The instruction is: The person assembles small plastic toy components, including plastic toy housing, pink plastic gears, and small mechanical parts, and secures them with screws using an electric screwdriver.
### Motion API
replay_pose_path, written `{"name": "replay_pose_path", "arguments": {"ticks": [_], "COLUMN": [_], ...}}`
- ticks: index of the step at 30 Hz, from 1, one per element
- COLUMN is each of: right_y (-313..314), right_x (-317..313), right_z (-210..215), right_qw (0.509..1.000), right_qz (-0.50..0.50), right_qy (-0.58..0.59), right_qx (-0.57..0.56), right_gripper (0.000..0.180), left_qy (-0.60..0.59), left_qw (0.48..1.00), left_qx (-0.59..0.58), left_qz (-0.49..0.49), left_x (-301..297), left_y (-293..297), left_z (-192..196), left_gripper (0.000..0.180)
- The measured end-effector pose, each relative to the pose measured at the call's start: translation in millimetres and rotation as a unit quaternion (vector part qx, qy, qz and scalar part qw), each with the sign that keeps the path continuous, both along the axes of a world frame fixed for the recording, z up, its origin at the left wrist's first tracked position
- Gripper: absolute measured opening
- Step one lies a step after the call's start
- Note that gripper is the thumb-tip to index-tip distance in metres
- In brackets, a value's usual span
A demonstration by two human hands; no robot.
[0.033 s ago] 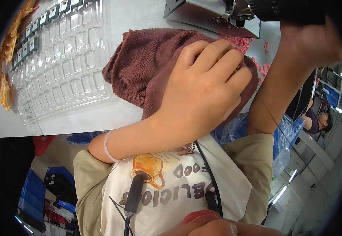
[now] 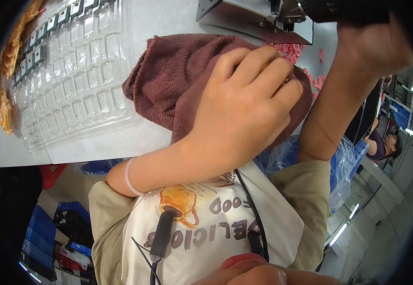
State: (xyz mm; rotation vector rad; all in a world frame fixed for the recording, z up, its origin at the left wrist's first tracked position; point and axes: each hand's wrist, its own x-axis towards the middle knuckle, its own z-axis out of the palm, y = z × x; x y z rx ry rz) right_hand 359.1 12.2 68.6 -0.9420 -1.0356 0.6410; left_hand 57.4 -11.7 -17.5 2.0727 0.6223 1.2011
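Observation:
My left hand (image 2: pixel 251 102) rests over a crumpled maroon cloth (image 2: pixel 168 80), fingers bent and drawn together. The fingertips are turned under, so whatever they hold is hidden. Just beyond the knuckles, small pink plastic pieces (image 2: pixel 289 51) lie in a loose heap on the grey tabletop. At the upper right, my right hand (image 2: pixel 377 50) is raised against a black cylindrical object (image 2: pixel 344 10); its fingers are out of sight behind it and in the dark rim. Next to that object stands a metal fixture (image 2: pixel 244 21) with small clamp-like parts.
To the left lies a clear plastic tray (image 2: pixel 76 76) with many pockets, with several dark components (image 2: pixel 52 23) along its far and left edges. Yellow-orange moulded material (image 2: pixel 4 102) borders it. Blue plastic-wrapped stuff (image 2: pixel 342 171) sits below the table's right side. Another person (image 2: pixel 384 145) is in the distance.

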Motion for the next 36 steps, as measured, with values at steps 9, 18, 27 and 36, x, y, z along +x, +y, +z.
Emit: {"name": "replay_pose_path", "arguments": {"ticks": [9, 18, 27, 36], "right_y": [-3, -1, -10, -15], "right_x": [-2, -73, -87, -72], "right_z": [-1, -2, -1, -3], "right_qw": [1.000, 0.999, 0.999, 0.998], "right_qz": [-0.013, -0.013, -0.020, -0.025], "right_qy": [-0.020, -0.033, -0.044, -0.057], "right_qx": [0.007, 0.017, 0.022, 0.031], "right_gripper": [0.016, 0.015, 0.014, 0.014], "left_qy": [0.017, 0.001, 0.034, 0.046], "left_qw": [1.000, 1.000, 0.999, 0.998], "left_qx": [-0.009, 0.009, 0.022, 0.014], "left_qz": [-0.024, -0.007, -0.036, -0.051], "left_x": [-5, -3, -7, -9], "left_y": [5, 4, 5, 6], "left_z": [5, 0, 0, 2], "left_gripper": [0.020, 0.020, 0.024, 0.025]}}
